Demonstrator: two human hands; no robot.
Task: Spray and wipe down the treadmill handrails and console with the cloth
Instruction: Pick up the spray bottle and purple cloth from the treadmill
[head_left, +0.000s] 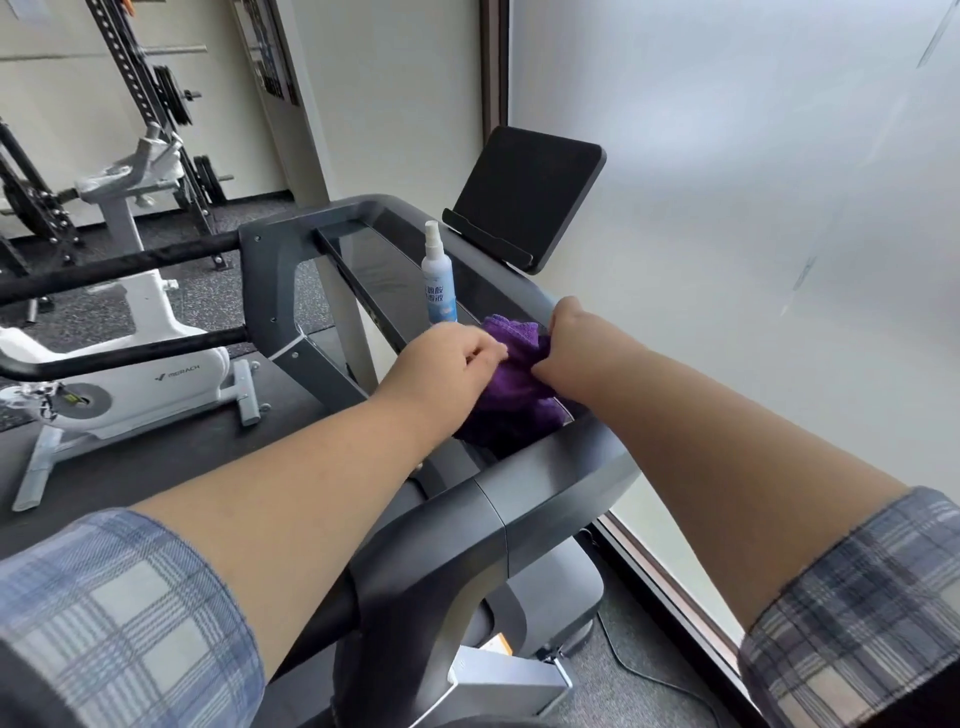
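The fingers of the left hand (451, 358) are curled and pinch the near-left part of the purple cloth (511, 387). The right hand (563, 338) grips the far-right part of the same cloth, with its fingers bent down into the fabric; its fingertips are hidden by the folds. The two hands are close together, with only a bunch of cloth between them.

The cloth is crumpled and lies on the dark glossy console (384, 270) of the treadmill, at its near-right end. Its long axis runs from the near side toward the far side, along the right edge of the console. Its lower part hangs against the grey right handrail (545, 483), which crosses below the forearms.

Just beyond the left hand a white spray bottle (439, 275) with a blue label stands upright on the console, its nozzle at the top. It is near the cloth but does not touch it. Farther right, a dark tablet holder (524, 197) stands tilted at the far edge of the console.

To the left of the bottle the console surface is open up to the frame corner. The black left handrail (119, 265) extends leftward from that corner. Behind it stand a white exercise bike (135, 364) and a weight rack (150, 83). Directly on the right is a frosted glass wall (753, 208), so the room on that side is narrow.
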